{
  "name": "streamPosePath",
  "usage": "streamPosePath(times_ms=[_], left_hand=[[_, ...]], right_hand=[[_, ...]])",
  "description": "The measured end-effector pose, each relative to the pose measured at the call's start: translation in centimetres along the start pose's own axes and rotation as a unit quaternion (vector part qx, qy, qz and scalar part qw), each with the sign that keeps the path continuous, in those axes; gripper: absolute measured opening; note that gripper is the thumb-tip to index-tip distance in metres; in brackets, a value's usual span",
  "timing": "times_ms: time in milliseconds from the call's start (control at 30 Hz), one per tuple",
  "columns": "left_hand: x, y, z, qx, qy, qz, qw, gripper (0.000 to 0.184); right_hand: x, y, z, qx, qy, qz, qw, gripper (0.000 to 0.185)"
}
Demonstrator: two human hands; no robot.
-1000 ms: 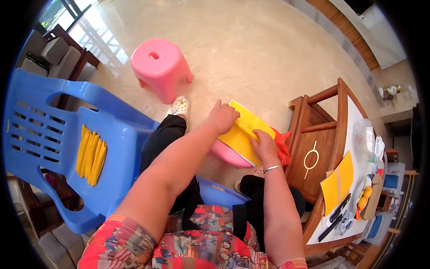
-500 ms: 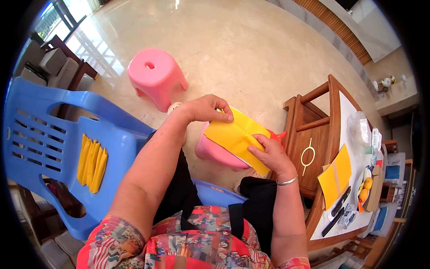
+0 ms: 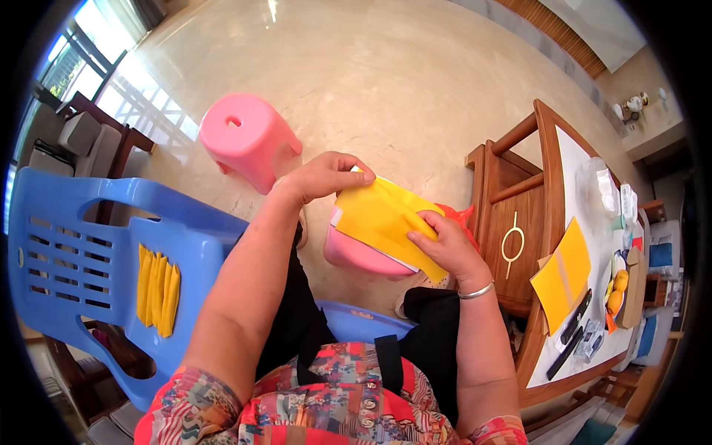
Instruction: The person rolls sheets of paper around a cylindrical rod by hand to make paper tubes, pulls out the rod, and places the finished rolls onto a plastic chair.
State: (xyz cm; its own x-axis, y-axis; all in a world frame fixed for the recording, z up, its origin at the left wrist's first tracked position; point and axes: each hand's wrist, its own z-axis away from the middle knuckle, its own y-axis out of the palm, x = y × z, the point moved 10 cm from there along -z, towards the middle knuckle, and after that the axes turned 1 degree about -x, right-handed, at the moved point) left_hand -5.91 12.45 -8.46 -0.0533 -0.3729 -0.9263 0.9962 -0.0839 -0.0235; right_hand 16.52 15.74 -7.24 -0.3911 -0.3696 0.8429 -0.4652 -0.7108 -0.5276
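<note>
Between my hands a sheet of yellow paper (image 3: 378, 222) slants over a pink stool (image 3: 356, 256), with a crease or bend in its surface. My left hand (image 3: 330, 176) pinches its upper edge between thumb and fingers. At the sheet's right end, my right hand (image 3: 451, 251) grips it, thumb on top. A white edge shows under the yellow paper, and I cannot tell whether it is a separate sheet. On the blue plastic chair (image 3: 133, 194) to my left lie several folded yellow paper strips (image 3: 158, 293) side by side.
Another pink stool (image 3: 248, 133) stands ahead on the floor. To my right, a wooden table (image 3: 545, 193) carries yellow sheets (image 3: 561, 278), black-handled tools (image 3: 569, 337), a cardboard box (image 3: 632, 297) and orange fruit (image 3: 615, 300). A red plastic bag (image 3: 461, 220) lies beyond my right hand.
My left hand has shifted slightly left along the paper's upper edge, and the sheet looks flatter. My right hand keeps its hold. The whole view has tilted a little.
</note>
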Motion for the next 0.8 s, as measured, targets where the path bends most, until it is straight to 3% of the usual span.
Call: streamPosePath(times_ms=[67,167,367,467,567,800], left_hand=[[-0.3,-0.2,0.0,-0.016,0.004,0.005,1.0,0.032],[-1.2,-0.1,0.2,-0.017,0.033,0.022,0.999,0.035],[-1.7,-0.4,0.6,-0.02,0.054,0.039,0.998,0.043],[-1.9,-0.5,0.6,-0.023,0.062,0.038,0.997,0.044],[-2.1,-0.6,0.7,-0.018,0.064,0.039,0.997,0.042],[-1.7,0.0,0.8,0.026,0.062,0.071,0.995,0.031]], right_hand=[[0.9,-0.6,-0.3,-0.023,-0.022,0.069,0.997,0.032],[0.2,-0.4,-0.4,0.001,0.01,0.016,1.0,0.037],[-0.7,0.2,0.2,0.049,0.071,-0.144,0.986,0.036],[-1.7,1.3,1.1,0.091,0.167,-0.293,0.937,0.037],[-1.0,2.0,1.5,0.114,0.181,-0.371,0.904,0.039],[-1.4,2.9,1.3,0.121,0.182,-0.354,0.909,0.039]])
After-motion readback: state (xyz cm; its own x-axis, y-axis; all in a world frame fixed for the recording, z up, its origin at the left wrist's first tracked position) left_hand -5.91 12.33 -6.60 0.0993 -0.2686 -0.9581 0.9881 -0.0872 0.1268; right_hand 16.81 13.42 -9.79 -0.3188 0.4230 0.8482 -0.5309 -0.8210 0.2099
